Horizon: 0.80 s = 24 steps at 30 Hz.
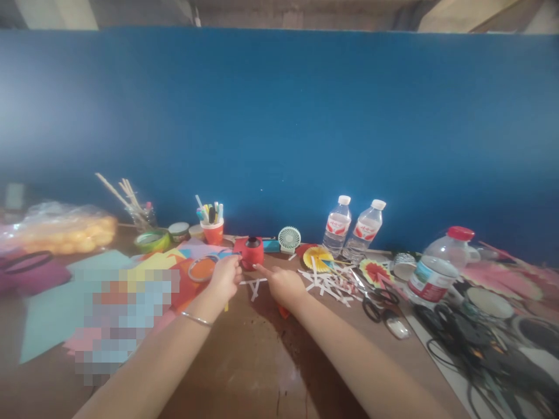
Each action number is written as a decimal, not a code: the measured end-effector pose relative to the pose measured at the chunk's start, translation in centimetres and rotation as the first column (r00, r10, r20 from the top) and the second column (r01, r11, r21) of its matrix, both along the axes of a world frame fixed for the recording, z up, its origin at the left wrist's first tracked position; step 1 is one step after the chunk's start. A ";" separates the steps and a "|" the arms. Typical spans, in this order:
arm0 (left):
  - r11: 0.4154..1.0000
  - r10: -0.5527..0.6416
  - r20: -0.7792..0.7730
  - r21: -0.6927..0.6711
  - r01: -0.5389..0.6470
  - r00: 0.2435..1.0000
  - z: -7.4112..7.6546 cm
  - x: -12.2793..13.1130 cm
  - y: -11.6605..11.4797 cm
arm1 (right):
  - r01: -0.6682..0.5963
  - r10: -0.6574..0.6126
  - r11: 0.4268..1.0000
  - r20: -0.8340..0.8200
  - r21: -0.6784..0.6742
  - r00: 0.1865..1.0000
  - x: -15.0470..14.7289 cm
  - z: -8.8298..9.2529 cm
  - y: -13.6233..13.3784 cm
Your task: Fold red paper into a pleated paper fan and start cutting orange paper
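Note:
My left hand (226, 280) is closed in a pinch beside a small red round object with a dark top (253, 254); whatever its fingertips hold is too small to make out. Opposite it, my right hand (286, 286) stretches its index finger toward the foot of that red object, while its other fingers curl under out of sight. Below the right palm pokes an orange piece (283, 312); I cannot tell whether the hand holds it or it lies on the table. White paper strips (254, 286) lie between the hands.
Coloured paper (48, 331) and a tape roll (201, 269) lie left. Behind stand a pen cup (213, 234), a small fan (289, 239) and water bottles (367, 231). To the right are strips (325, 285), scissors (371, 308), a large bottle (437, 270) and black cables (471, 343).

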<state>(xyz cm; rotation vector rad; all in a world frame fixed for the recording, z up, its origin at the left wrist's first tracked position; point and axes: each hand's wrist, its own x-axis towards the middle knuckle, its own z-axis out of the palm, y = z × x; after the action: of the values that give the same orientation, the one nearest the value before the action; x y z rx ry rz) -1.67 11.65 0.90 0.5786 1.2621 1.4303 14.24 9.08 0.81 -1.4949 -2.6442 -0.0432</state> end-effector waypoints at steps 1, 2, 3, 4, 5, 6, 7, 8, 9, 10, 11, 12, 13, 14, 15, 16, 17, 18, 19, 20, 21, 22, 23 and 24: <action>1.000 0.001 0.000 0.014 -0.001 1.000 0.3 0.0 -0.1 | -0.001 0.001 1.000 -0.004 0.002 1.000 0.0 0.0 0.0; 0.999 0.003 0.000 0.032 -0.003 1.000 0.7 0.0 -0.1 | -0.002 0.002 1.000 -0.009 0.004 1.000 0.0 0.0 0.1; 0.998 0.003 0.000 0.056 -0.003 1.000 1.1 0.0 -0.2 | -0.002 0.002 1.000 -0.014 0.006 1.000 0.0 0.1 0.1; 0.996 0.002 0.000 0.084 -0.002 1.000 1.5 0.0 -0.2 | -0.001 0.001 1.000 -0.018 0.008 1.000 0.0 0.1 0.2; 0.993 -0.003 0.000 0.114 0.003 1.000 2.0 0.0 -0.3 | 0.000 0.000 1.000 -0.022 0.009 1.000 -0.1 0.2 0.2; 0.989 -0.012 0.002 0.145 0.011 1.000 2.4 0.0 -0.4 | 0.002 -0.002 1.000 -0.025 0.011 1.000 -0.1 0.4 0.3; 0.985 -0.025 0.003 0.174 0.024 1.000 2.8 0.0 -0.6 | 0.005 -0.004 1.000 -0.030 0.013 1.000 -0.1 0.5 0.3; 0.979 -0.043 0.004 0.199 0.041 0.999 3.2 0.0 -0.7 | 0.008 -0.008 1.000 -0.036 0.017 0.999 -0.1 0.6 0.3; 0.973 -0.064 0.004 0.220 0.062 0.998 3.7 0.0 -0.9 | 0.015 -0.014 1.000 -0.041 0.024 0.999 -0.1 0.8 0.2; 0.967 -0.088 0.002 0.239 0.085 0.996 4.2 -0.1 -1.1 | 0.023 -0.021 0.999 -0.054 0.033 0.998 0.1 0.9 0.1; 0.961 -0.110 -0.003 0.256 0.107 0.994 4.6 -0.2 -1.4 | 0.032 -0.028 0.999 -0.082 0.043 0.996 0.3 1.1 -0.1; 0.954 -0.131 -0.010 0.271 0.129 0.991 5.1 -0.2 -1.6 | 0.046 -0.039 0.998 -0.121 0.053 0.992 0.7 1.3 -0.3; 0.947 -0.146 -0.020 0.286 0.145 0.989 5.7 -0.3 -1.9 | 0.060 -0.049 0.997 -0.181 0.057 0.982 1.2 1.5 -0.5; 0.941 -0.156 -0.032 0.299 0.158 0.987 6.2 -0.4 -2.2 | 0.076 -0.059 0.995 -0.249 0.059 0.967 1.8 1.8 -0.8; 0.935 -0.169 -0.046 0.308 0.175 0.985 6.6 -0.4 -2.4 | 0.101 -0.081 0.994 -0.304 0.052 0.949 2.6 2.1 -1.0; 0.930 -0.185 -0.062 0.313 0.195 0.981 7.0 -0.4 -2.7 | 0.125 -0.106 0.991 -0.344 0.036 0.933 3.5 2.4 -1.3; 0.924 -0.205 -0.079 0.314 0.220 0.976 7.3 -0.3 -2.9 | 0.148 -0.130 0.989 -0.361 0.022 0.923 4.5 2.7 -1.5; 0.917 -0.229 -0.098 0.312 0.249 0.968 7.6 -0.2 -3.2 | 0.186 -0.169 0.982 -0.352 0.016 0.921 5.5 2.9 -1.6; 0.909 -0.256 -0.116 0.308 0.280 0.960 7.8 0.0 -3.4 | 0.241 -0.223 0.970 -0.318 0.019 0.921 6.6 3.1 -1.7; 0.901 -0.284 -0.135 0.302 0.312 0.949 7.9 0.2 -3.6 | 0.305 -0.284 0.952 -0.268 0.038 0.920 7.7 3.2 -1.8; 0.892 -0.309 -0.152 0.296 0.342 0.939 8.0 0.4 -3.8 | 0.352 -0.336 0.935 -0.205 0.049 0.919 8.7 3.2 -1.7; 0.884 -0.331 -0.165 0.289 0.367 0.929 8.0 0.5 -4.0 | 0.384 -0.373 0.922 -0.153 0.049 0.915 9.7 3.1 -1.6; 0.877 -0.349 -0.179 0.285 0.388 0.920 8.1 0.7 -4.2 | 0.409 -0.399 0.911 -0.142 0.046 0.906 10.6 2.8 -1.5; 0.869 -0.363 -0.195 0.282 0.407 0.911 8.1 0.7 -4.4 | 0.423 -0.415 0.905 -0.134 0.036 0.900 11.5 2.5 -1.4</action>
<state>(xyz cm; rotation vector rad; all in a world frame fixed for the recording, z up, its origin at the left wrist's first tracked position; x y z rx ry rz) -0.93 7.25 9.05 1.1019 0.9495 1.2711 25.74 7.71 3.31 -1.9462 -2.1582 -0.0661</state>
